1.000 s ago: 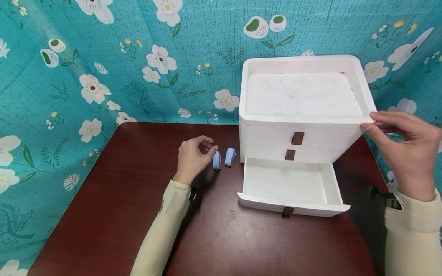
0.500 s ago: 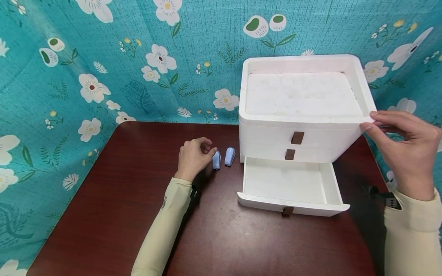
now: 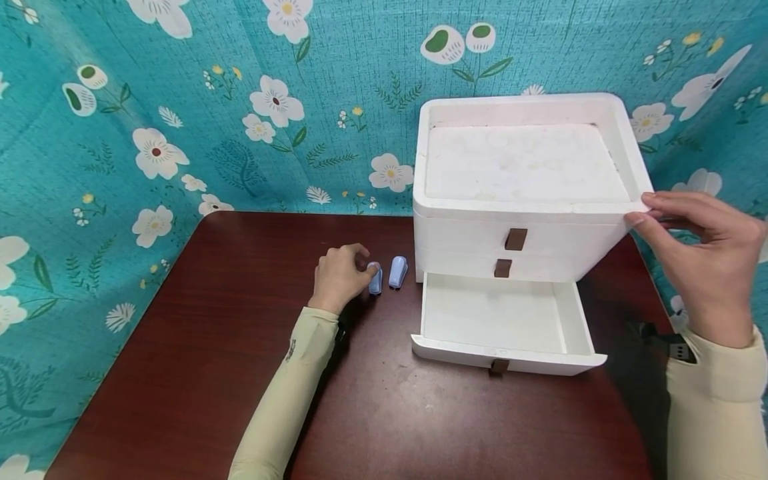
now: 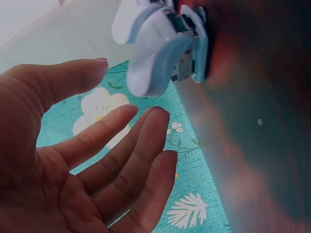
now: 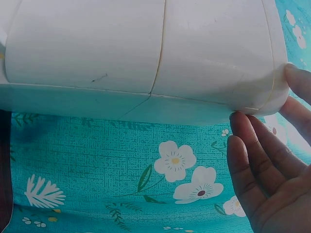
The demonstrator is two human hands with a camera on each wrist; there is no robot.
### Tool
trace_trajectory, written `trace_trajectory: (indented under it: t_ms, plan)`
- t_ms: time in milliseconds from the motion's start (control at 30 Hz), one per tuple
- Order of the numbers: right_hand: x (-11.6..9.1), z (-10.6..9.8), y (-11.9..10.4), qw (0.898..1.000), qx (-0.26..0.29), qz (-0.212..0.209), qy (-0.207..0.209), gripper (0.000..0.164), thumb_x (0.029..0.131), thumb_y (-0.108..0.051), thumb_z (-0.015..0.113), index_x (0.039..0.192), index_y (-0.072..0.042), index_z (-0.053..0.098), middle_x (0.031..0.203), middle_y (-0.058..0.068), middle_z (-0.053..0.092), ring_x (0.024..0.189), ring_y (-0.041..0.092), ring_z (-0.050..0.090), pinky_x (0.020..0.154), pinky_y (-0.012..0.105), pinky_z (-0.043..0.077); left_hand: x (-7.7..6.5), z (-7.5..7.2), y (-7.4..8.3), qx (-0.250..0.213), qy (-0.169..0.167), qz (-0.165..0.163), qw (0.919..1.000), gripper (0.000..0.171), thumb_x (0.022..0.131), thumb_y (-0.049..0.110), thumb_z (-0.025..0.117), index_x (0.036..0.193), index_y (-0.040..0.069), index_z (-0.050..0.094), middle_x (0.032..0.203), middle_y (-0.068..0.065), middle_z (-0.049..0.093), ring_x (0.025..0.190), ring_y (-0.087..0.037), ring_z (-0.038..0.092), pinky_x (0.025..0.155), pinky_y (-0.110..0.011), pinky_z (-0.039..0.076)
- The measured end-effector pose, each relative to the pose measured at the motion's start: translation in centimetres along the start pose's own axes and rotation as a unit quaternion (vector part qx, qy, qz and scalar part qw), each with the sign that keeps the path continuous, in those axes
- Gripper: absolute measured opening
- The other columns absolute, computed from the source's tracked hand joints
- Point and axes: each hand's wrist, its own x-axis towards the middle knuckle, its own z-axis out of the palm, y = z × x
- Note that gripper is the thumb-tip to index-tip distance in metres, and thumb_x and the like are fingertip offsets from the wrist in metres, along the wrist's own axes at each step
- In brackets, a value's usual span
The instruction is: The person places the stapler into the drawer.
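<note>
Two small light-blue staplers (image 3: 398,273) stand side by side on the table, left of a white drawer cabinet (image 3: 459,237). My left hand (image 3: 339,279) is beside the nearer-left stapler (image 3: 375,283), its fingers loosely bent. In the left wrist view, a blue stapler (image 4: 153,58) lies just beyond the thumb and fingertips, with a gap between. My right hand (image 3: 714,260) holds the front right top corner of the cabinet between thumb and fingers. The right wrist view has its fingertips against the cabinet's white side (image 5: 209,53). The bottom drawer (image 3: 492,320) is pulled out with nothing inside.
The dark reddish-brown table (image 3: 198,347) stretches left and in front of the cabinet. Behind it hangs a teal flowered cloth (image 3: 336,80). Two upper drawers with brown pull tabs (image 3: 516,239) are closed, and a shallow tray tops the cabinet.
My left hand has shifted slightly right and down, closer to the left stapler. The right hand keeps its hold on the cabinet corner. The staplers and drawer have not moved.
</note>
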Motion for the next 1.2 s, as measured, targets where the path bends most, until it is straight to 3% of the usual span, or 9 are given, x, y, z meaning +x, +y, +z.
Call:
trace_trajectory:
  t_ms: [333, 667, 1200]
  plan:
    - [0.0, 0.0, 0.0, 1.000, 0.008, -0.003, 0.000, 0.032, 0.088, -0.002, 0.081, 0.119, -0.006, 0.079, 0.118, -0.024, 0.074, 0.104, -0.008, 0.065, 0.087, 0.004, 0.047, 0.2, 0.6, -0.1, 0.019, -0.012, -0.003, 0.9998, 0.029, 0.090, 0.034, 0.080, 0.110, 0.013, 0.077, 0.076, 0.000, 0.072, 0.060, -0.019, 0.064, 0.054, -0.037, 0.053]
    - [-0.1, 0.0, -0.1, 1.000, 0.006, -0.002, 0.004, 0.032, 0.088, -0.004, 0.082, 0.119, -0.007, 0.079, 0.121, -0.019, 0.075, 0.106, -0.006, 0.066, 0.089, 0.005, 0.048, 0.3, 1.4, -0.3, 0.025, -0.009, -0.007, 0.9996, 0.027, 0.088, 0.037, 0.082, 0.104, 0.016, 0.078, 0.075, 0.001, 0.070, 0.062, -0.020, 0.064, 0.055, -0.039, 0.052]
    - [0.0, 0.0, 0.0, 1.000, 0.005, -0.005, 0.000, 0.032, 0.088, -0.003, 0.081, 0.119, -0.007, 0.079, 0.119, -0.023, 0.074, 0.104, -0.008, 0.065, 0.088, 0.004, 0.047, 0.0, 1.8, -0.3, 0.022, -0.014, 0.003, 0.9997, 0.030, 0.088, 0.034, 0.082, 0.109, 0.013, 0.077, 0.076, -0.001, 0.072, 0.057, -0.016, 0.063, 0.052, -0.035, 0.051]
